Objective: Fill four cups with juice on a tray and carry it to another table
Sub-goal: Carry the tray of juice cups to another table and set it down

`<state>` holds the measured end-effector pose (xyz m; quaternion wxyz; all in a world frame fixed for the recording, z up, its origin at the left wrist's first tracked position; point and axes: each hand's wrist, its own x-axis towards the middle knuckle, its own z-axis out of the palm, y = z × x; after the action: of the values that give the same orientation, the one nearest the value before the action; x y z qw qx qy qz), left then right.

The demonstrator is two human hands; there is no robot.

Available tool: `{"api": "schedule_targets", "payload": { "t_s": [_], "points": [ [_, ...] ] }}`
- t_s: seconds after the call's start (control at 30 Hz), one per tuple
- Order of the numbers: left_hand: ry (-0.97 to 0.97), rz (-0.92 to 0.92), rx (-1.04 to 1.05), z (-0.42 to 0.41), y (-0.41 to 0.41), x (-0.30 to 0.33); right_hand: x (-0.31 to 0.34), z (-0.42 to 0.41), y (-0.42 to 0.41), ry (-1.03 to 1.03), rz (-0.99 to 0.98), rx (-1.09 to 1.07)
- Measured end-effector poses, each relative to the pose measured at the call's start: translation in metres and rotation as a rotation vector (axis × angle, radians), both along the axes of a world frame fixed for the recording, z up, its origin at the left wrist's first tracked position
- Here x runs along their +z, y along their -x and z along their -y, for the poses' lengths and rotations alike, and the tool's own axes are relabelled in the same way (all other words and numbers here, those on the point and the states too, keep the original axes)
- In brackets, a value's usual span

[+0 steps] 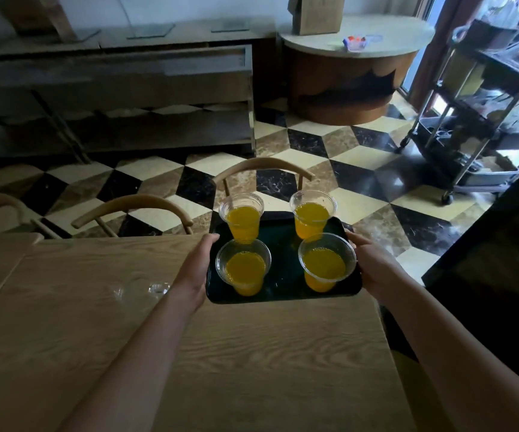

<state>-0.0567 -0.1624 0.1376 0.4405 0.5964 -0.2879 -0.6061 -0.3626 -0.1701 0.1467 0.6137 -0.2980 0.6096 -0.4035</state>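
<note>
A dark tray (283,269) is held level above the far right corner of a wooden table (252,353). My left hand (194,272) grips its left edge and my right hand (373,266) grips its right edge. Several clear plastic cups of orange juice stand upright on it in two rows: far left (242,219), far right (311,218), near left (244,266) and near right (326,261). Whether the tray's underside touches the table cannot be told.
A clear object (146,289) lies on the table left of my left hand. Two wooden chairs (133,207) (262,169) stand at the table's far side on a checkered floor. A round table (357,39) is at the back, a metal cart (482,120) at the right.
</note>
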Motion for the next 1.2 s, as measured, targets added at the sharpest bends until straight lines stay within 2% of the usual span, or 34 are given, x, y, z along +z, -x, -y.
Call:
{"api": "schedule_targets", "payload": {
  "t_s": [0.33, 0.6, 0.8, 0.97, 1.2],
  "points": [
    [0.148, -0.039, 0.041, 0.016, -0.008, 0.071, 0.084, 0.028, -0.004, 0.160, -0.015, 0.040],
    [0.256, -0.040, 0.101, 0.032, -0.015, 0.135, 0.138, 0.046, 0.001, 0.174, 0.024, 0.063],
    [0.318, -0.015, 0.125, 0.044, -0.015, 0.172, 0.190, 0.051, -0.003, 0.234, 0.097, 0.103],
    [0.423, 0.082, 0.138, 0.045, -0.015, 0.199, 0.228, 0.050, -0.008, 0.265, 0.065, 0.085],
    [0.364, 0.075, 0.121, 0.040, -0.027, 0.232, 0.253, 0.059, -0.016, 0.276, -0.002, 0.090]
  ]
}}
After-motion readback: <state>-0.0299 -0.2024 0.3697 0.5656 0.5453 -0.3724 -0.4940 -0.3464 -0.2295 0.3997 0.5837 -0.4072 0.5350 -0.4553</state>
